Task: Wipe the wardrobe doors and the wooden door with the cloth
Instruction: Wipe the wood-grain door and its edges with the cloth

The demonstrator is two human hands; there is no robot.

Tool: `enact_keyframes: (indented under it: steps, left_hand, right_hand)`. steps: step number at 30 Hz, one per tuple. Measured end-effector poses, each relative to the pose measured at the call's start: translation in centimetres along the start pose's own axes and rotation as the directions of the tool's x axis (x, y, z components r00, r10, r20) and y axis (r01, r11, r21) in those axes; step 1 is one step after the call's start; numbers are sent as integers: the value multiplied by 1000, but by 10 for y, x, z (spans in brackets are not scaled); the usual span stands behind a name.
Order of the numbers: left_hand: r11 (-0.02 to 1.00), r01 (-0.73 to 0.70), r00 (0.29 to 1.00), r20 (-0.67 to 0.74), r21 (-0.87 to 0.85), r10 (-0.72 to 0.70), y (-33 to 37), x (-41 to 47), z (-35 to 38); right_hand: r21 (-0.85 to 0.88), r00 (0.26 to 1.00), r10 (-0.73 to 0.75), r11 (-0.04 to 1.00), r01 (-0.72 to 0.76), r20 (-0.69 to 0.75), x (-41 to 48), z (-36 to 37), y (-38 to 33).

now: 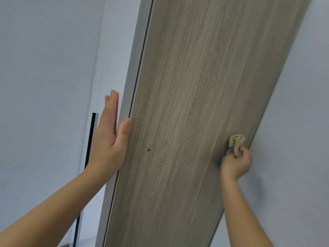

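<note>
No text, label, brand, number or sign can be read. The wooden door (195, 104) shows only its grain. The small metal screw head (149, 149) set in it is too small to show any marking. The part of the cloth (236, 141) that shows carries no print.

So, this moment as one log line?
left hand flat, bracing white door edge | right hand presses beige cloth on grey-brown wood-grain door face
</note>
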State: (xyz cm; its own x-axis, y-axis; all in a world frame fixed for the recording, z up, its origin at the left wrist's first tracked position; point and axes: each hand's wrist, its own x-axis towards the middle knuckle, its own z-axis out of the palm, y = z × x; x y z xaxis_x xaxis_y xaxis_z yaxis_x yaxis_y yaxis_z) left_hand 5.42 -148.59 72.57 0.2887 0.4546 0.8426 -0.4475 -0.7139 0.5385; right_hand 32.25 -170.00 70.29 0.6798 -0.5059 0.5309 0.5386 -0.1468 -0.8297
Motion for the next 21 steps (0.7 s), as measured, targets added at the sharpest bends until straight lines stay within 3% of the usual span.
enact_keyframes:
  steps: [7,15,21]
  left_hand:
    - [999,37,999,31,-35,-36,7,-1,-3]
    - [996,82,993,89,-44,-78,8,7,-26]
    - [995,103,987,124,-19,-100,14,10,-35]
  right_hand:
    - [217,971,-207,960,177,121,-115,-8,-46]
    - [352,908,-398,875,333,131,-217,-8,-88]
    - [362,906,-407,867,344,114,-247,-8,-104]
